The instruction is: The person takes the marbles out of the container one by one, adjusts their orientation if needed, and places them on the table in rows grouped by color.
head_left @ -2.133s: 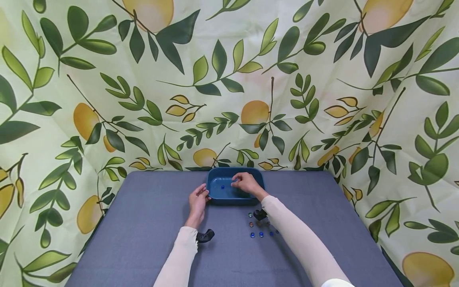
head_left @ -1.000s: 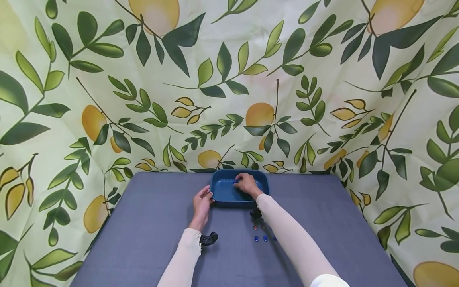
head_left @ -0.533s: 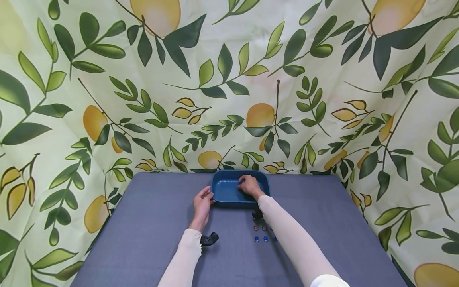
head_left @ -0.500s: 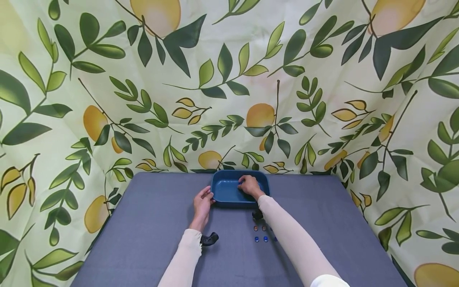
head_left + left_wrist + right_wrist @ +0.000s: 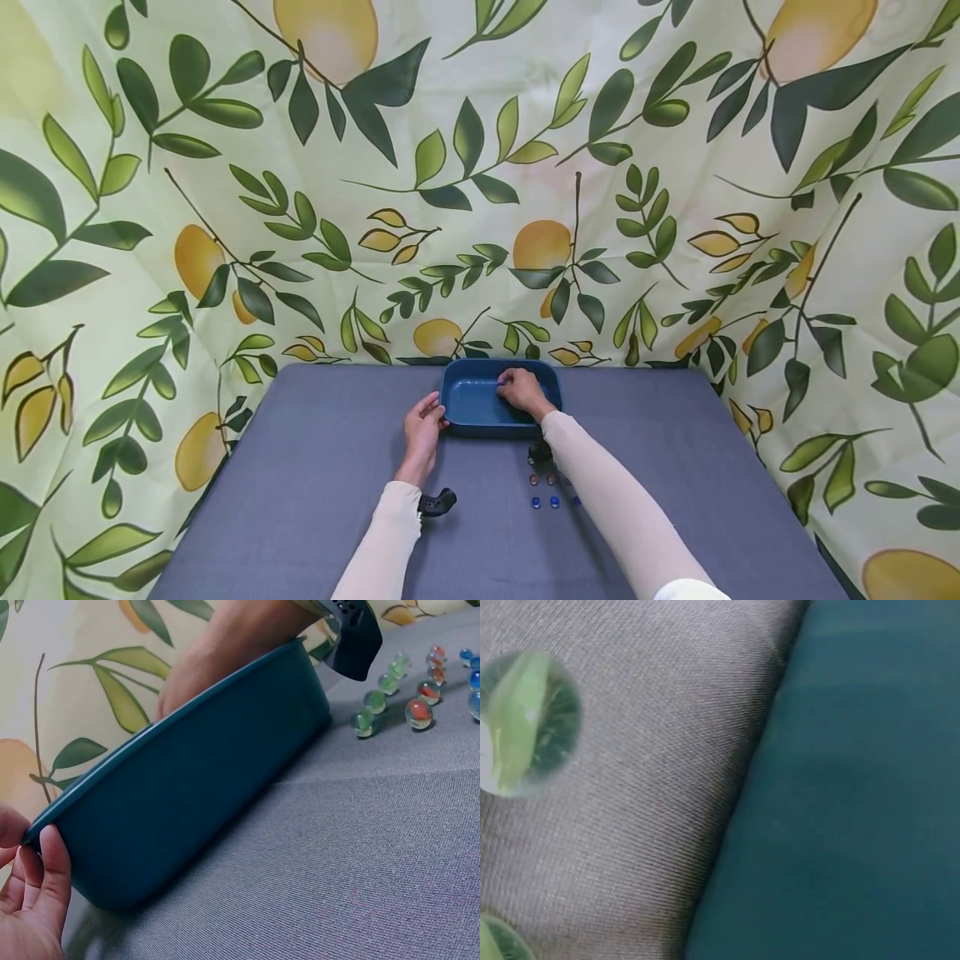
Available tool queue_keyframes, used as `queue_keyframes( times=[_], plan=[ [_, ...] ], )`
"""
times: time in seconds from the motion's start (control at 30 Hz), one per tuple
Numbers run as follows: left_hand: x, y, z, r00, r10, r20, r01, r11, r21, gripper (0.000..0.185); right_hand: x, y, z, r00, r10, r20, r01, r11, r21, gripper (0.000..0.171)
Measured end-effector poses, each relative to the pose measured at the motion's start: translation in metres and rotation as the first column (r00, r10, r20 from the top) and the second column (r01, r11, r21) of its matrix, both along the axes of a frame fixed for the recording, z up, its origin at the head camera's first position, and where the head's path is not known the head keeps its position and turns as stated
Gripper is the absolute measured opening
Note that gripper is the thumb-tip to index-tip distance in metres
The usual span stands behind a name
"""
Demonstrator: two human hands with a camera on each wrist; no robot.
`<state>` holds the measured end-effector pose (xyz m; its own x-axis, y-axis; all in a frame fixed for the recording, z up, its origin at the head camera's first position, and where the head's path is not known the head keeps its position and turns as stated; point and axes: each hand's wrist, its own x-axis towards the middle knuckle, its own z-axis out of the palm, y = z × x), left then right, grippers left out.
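Note:
My left hand pinches the left rim of the dark blue rectangular basin; in the left wrist view the thumb is on one side of the rim and fingers on the other. Inside the basin, my right hand pinches a small blue marble between thumb and fingertips, low over the bottom. The right wrist view shows the basin's outer wall and a large green marble beside it, but not the right hand's fingers.
Glass marbles stand in rows on the grey cloth right of the basin: green marbles, red-orange marbles and blue marbles. The right forearm passes over part of them. A leaf-patterned cloth hangs behind the table.
The blue marble that lay alone on the basin's bottom is now between my right fingertips, and that hand has shifted slightly right. My left hand keeps its hold on the rim.

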<state>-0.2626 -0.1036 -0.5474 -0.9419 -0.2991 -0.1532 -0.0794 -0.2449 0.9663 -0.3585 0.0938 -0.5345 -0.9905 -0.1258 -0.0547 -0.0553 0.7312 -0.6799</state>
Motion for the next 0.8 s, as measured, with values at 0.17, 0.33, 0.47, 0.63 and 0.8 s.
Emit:
queue_keyframes(
  times=[0.17, 0.33, 0.47, 0.63, 0.8],
  plan=[
    [0.003, -0.001, 0.004, 1.0, -0.001, -0.004, 0.001, 1.0, 0.006, 0.039, -0.001, 0.002, 0.0, 1.0, 0.002, 0.011, -0.001, 0.992, -0.124, 0.014],
    [0.004, -0.001, 0.004, 1.0, -0.003, -0.006, 0.003, 1.0, -0.002, 0.038, 0.005, 0.003, 0.003, 1.0, 0.001, 0.026, 0.005, 0.97, -0.245, 0.012],
    [0.001, 0.0, -0.001, 1.0, 0.003, -0.007, -0.003, 1.0, -0.005, 0.038, 0.013, 0.004, 0.012, 1.0, 0.018, 0.0, -0.017, 0.967, -0.255, 0.009],
    [0.0, -0.001, -0.001, 1.0, 0.001, 0.0, -0.001, 1.0, 0.0, 0.038, 0.02, 0.005, 0.022, 0.999, 0.017, -0.033, -0.024, 0.97, -0.241, 0.012],
    [0.001, -0.001, 0.0, 1.0, -0.002, -0.005, 0.002, 1.0, -0.005, 0.038, 0.028, 0.008, 0.026, 0.998, 0.02, -0.068, -0.035, 0.971, -0.236, 0.013]
  ],
)
